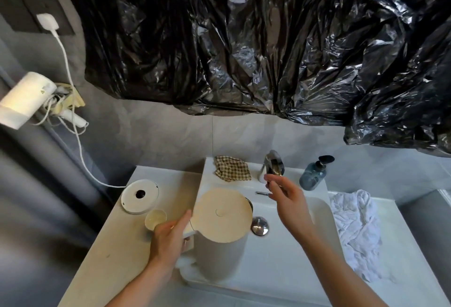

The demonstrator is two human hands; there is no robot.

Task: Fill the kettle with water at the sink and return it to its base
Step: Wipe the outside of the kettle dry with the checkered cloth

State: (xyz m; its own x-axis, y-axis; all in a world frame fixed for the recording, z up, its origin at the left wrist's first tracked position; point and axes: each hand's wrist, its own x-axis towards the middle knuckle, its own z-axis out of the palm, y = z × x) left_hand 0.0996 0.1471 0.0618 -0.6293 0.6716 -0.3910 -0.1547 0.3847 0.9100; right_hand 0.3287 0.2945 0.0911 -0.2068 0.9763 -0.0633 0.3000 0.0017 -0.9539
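Note:
A white kettle [219,245] with its lid down hangs over the left part of the sink basin [280,258]. My left hand [170,236] grips its handle, thumb up near the lid's edge. My right hand [285,196] is raised above the basin just in front of the chrome tap [272,165], fingers loosely spread and holding nothing. The round white kettle base [140,196] lies on the counter left of the sink, its cord running up to a wall plug [47,22].
A small cup [155,218] stands between the base and my left hand. A checked cloth [233,168] and a soap dispenser [313,174] flank the tap. A white towel [356,231] lies right of the basin. Black plastic sheeting [244,38] covers the wall above.

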